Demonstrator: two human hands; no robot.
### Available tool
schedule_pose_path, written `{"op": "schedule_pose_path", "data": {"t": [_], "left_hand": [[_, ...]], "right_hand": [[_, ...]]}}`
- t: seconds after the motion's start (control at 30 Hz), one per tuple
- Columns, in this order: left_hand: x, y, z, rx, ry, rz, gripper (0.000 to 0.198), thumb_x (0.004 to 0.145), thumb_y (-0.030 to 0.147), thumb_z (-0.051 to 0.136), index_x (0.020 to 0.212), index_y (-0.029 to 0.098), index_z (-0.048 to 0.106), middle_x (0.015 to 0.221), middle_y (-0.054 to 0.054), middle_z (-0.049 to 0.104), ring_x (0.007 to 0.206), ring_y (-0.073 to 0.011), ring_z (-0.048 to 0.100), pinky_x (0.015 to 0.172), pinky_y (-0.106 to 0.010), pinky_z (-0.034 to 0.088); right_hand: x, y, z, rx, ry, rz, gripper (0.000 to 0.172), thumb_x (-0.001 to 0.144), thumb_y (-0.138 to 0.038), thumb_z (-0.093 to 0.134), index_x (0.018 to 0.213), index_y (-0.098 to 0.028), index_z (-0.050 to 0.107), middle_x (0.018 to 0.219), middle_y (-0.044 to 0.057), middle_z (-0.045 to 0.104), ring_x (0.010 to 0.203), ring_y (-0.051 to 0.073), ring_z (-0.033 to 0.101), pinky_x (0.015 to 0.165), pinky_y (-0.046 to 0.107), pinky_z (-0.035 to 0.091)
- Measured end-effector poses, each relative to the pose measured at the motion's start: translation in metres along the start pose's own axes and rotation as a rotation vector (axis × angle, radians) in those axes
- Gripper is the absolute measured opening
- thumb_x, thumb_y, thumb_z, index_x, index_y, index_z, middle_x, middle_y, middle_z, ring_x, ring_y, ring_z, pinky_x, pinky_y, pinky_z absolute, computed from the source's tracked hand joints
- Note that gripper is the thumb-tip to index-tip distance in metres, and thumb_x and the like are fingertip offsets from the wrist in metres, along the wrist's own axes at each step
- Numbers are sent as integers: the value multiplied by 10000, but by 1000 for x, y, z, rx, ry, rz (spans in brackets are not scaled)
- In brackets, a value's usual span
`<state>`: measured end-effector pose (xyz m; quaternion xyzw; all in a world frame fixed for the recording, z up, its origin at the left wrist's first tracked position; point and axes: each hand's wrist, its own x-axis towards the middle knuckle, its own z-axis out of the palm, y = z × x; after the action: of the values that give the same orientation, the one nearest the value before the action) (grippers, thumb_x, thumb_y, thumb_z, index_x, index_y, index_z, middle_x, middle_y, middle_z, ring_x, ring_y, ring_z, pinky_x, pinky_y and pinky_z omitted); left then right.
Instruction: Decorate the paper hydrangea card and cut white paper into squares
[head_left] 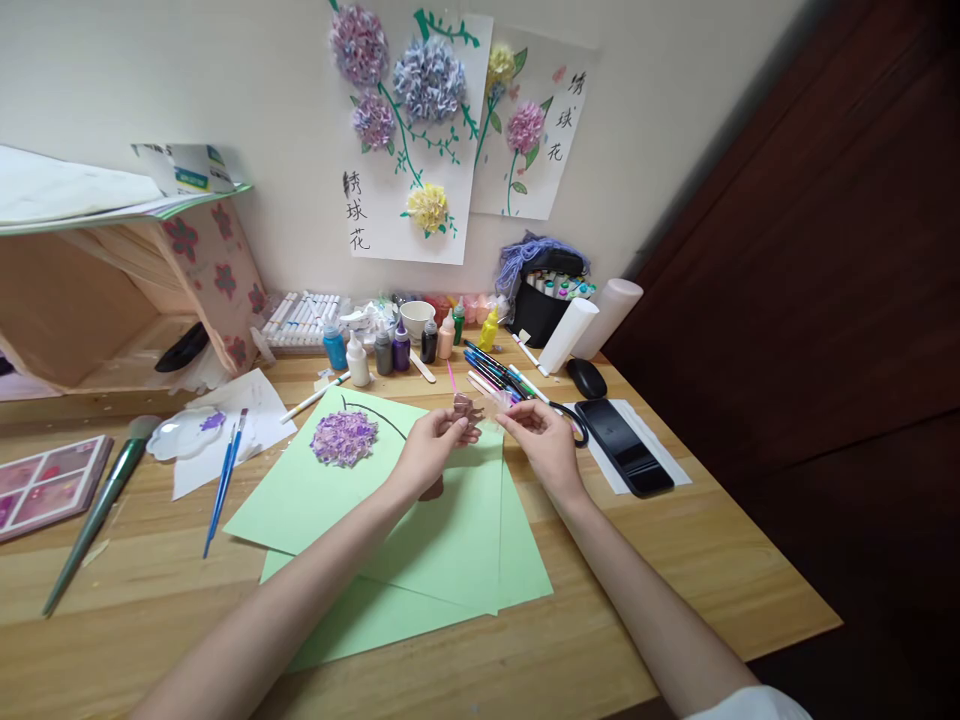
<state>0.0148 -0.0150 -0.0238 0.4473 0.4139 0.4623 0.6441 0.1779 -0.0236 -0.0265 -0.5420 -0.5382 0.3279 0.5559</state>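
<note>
My left hand [433, 445] is closed on a small brownish-pink folded paper piece [466, 410], held above the light green paper sheets [450, 545]. Just to its right, my right hand [541, 432] is pinched, fingertips close to the paper piece; what it holds is too small to name. A purple paper hydrangea flower [344, 437] with a drawn dark stem is stuck on the top green sheet, left of my left hand. A small brown shape [433, 489] lies under my left wrist.
Paint bottles [390, 347], markers [495, 372], a white cup [417, 318] and a black marker case [547, 295] line the back. Scissors [571, 422], black phone [624, 445] and mouse [586, 377] sit right. Blue brushes [225, 480], palette [180, 432], large green brush [97, 510] lie left.
</note>
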Motion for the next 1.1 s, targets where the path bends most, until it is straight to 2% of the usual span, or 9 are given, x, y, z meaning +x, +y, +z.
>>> {"op": "schedule_pose_path", "data": {"t": [0.2,0.47,0.67,0.8,0.97,1.1], "left_hand": [[-2,-2,3,5,-3,-37,208,734,283,671,819,99,625,732,-82,703,706,-173,666,735,-318,508],[-5,-1,6,37,10,-47,93,788,174,597,822,93,627,732,-74,697,712,-163,661,727,-296,501],[-6,-2,6,19,-3,-45,93,774,149,600,842,95,632,745,-72,698,716,-166,659,744,-314,502],[-5,-2,6,25,-14,-37,74,761,158,608,806,103,628,746,-70,696,721,-169,658,746,-317,501],[-7,-1,6,43,-61,-39,118,748,172,614,842,104,629,721,-52,688,674,-145,644,695,-274,494],[-8,-2,5,56,-82,-41,187,773,285,593,808,105,624,639,-37,666,588,-137,624,624,-255,476]], "right_hand": [[-5,-2,-1,-163,107,-141,180,715,-338,677,723,-170,612,700,12,626,632,141,559,613,264,440],[-5,-5,-1,-216,151,-140,174,720,-340,667,701,-172,626,675,7,620,599,133,529,578,254,423],[-4,-5,-3,-218,66,-82,226,712,-373,669,796,-163,661,765,38,660,615,140,531,569,259,417],[-3,-3,-4,-225,39,-43,239,714,-398,658,765,-164,661,741,40,649,600,142,516,562,263,406],[1,1,-5,-163,-159,-8,254,696,-402,676,810,-175,672,843,52,644,681,157,535,649,286,423],[3,-1,-8,31,-289,75,213,689,-392,691,691,-187,634,763,24,620,744,170,563,736,310,433]]}}
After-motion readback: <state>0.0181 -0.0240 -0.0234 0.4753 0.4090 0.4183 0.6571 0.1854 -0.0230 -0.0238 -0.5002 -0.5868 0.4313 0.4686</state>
